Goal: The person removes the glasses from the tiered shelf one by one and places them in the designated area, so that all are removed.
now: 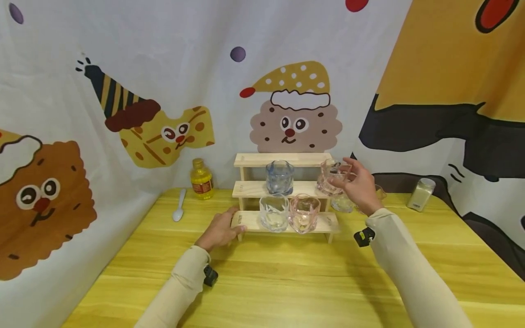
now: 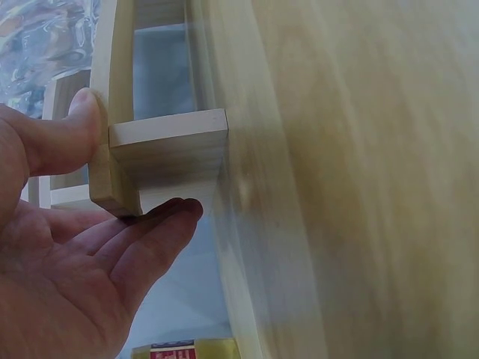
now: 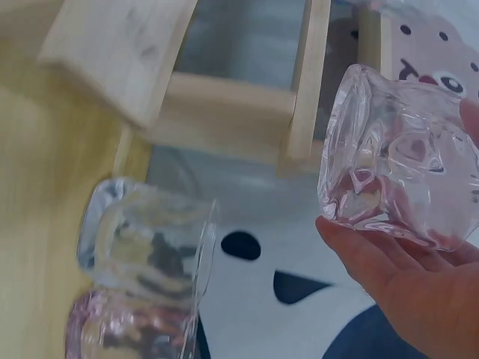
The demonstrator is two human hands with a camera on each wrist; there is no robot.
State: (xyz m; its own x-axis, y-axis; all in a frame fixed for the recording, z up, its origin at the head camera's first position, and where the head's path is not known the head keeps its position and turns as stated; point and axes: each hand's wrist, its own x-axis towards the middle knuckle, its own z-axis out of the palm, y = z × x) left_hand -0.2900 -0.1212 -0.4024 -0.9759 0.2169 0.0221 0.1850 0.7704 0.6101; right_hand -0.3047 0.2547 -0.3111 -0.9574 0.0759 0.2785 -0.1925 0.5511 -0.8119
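A three-tier wooden rack (image 1: pixel 248 221) stands against the cloth. My left hand (image 1: pixel 219 230) grips the left end of its lowest shelf, thumb on top of the board (image 2: pixel 112 75) and fingers beneath it. My right hand (image 1: pixel 358 187) holds a pink-tinted glass (image 3: pixel 397 157) between thumb and fingers; in the head view this glass overlaps the right end of the middle shelf. On that shelf sits a blue glass (image 1: pixel 280 178). Side by side on the lowest shelf are a clear glass (image 1: pixel 274 214) and another pink glass (image 1: pixel 304 214).
Right of the rack, a clear glass (image 3: pixel 150 239) and a pink one (image 3: pixel 135 329) stand on the table, partly behind my right hand in the head view. A yellow bottle (image 1: pixel 202 180) and a spoon (image 1: pixel 179 206) are at left. A capped jar (image 1: pixel 421 194) is far right.
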